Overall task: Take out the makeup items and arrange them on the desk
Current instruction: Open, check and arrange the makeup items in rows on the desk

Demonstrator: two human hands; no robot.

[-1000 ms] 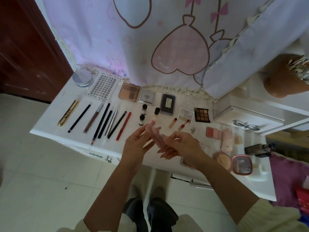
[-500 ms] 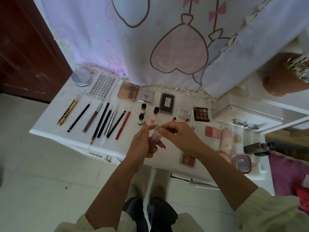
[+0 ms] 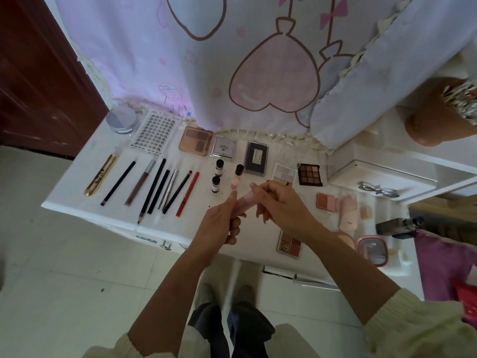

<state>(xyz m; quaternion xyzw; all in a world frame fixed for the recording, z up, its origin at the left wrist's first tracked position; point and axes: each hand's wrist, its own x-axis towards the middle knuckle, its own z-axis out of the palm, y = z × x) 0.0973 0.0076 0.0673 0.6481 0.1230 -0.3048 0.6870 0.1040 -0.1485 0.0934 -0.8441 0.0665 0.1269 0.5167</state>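
A pale pink tube (image 3: 245, 200) is held between both hands above the middle of the white desk (image 3: 77, 192). My left hand (image 3: 219, 226) grips its lower end with curled fingers. My right hand (image 3: 281, 208) pinches its upper end. Laid out on the desk are pencils and liners (image 3: 165, 187), a gold mascara (image 3: 100, 175), small dark-capped bottles (image 3: 219, 167), a lash tray (image 3: 154, 133), eyeshadow palettes (image 3: 309, 174) and a blush compact (image 3: 326, 201).
A round jar (image 3: 121, 120) stands at the desk's back left. A pink compact mirror (image 3: 373, 250) and a dark bottle (image 3: 397, 226) lie at the right. A white drawer unit (image 3: 382, 174) sits right of the palettes. A pink curtain (image 3: 232, 60) hangs behind.
Both hands have moved slightly away from me over the desk with the pink tube. The tube has turned from nearly upright to slanting up toward the right hand.
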